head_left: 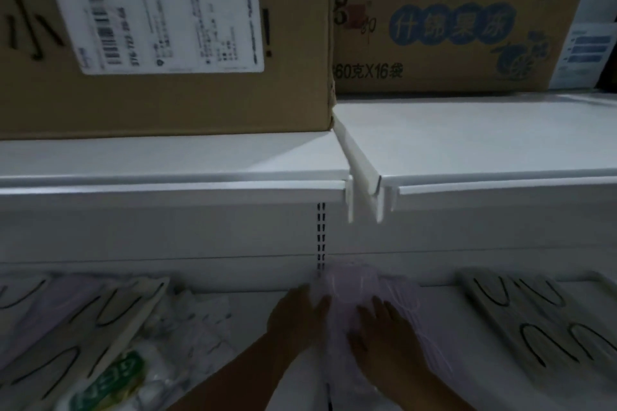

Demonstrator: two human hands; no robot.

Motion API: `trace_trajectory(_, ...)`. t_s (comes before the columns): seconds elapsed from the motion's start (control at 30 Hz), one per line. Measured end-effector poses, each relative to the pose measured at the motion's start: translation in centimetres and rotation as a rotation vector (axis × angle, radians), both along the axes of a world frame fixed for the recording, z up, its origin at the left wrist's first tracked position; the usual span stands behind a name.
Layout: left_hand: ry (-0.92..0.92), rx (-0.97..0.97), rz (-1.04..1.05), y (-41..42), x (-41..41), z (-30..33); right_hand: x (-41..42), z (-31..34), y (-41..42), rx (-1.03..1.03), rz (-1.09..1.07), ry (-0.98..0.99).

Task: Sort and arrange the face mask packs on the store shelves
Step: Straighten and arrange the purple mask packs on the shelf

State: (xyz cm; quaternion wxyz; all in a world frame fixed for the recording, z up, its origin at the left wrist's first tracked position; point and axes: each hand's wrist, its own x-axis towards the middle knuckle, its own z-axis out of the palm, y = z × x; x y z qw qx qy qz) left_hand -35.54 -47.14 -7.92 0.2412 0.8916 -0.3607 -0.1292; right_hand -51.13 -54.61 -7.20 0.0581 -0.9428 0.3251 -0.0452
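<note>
A pale lilac face mask pack [360, 287] in clear plastic lies on the lower white shelf [440, 307], against the back panel near the slotted upright. My left hand [293, 314] touches its left edge with fingers straight. My right hand [384, 334] lies flat on top of it, fingers spread. More packs with dark ear loops lie at the left [73, 320] and at the right [541, 320]. A pack with a green label [113, 377] sits at the lower left, beside a crumpled white pack [193, 320].
The upper white shelf [200, 157] overhangs the work area, with a bracket joint [364, 183] at its middle. On it stand a brown carton with a shipping label [160, 37] and a printed carton [450, 17]. The light is dim.
</note>
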Motion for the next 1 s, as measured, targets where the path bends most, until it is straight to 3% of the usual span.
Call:
trace_trajectory(0.2,-0.295,0.056,-0.089,7.0,5.0,3.6,4.0,1.6,1.7,0.04,0.17,-0.001)
trace_trajectory(0.37,-0.37,0.196,0.113,15.1,9.3,5.0,9.1,1.9,6.0,0.033,0.301,0.012)
trace_trajectory(0.63,-0.368,0.206,0.268,26.0,13.5,4.6,17.0,2.2,15.3,0.229,0.481,0.059)
trace_trajectory(0.77,-0.349,0.265,0.307,31.1,16.6,4.4,20.9,2.4,19.5,0.213,0.527,0.047)
trace_trajectory(1.0,-0.286,0.194,0.332,38.9,23.4,4.4,27.9,2.3,28.0,0.11,0.571,-0.005)
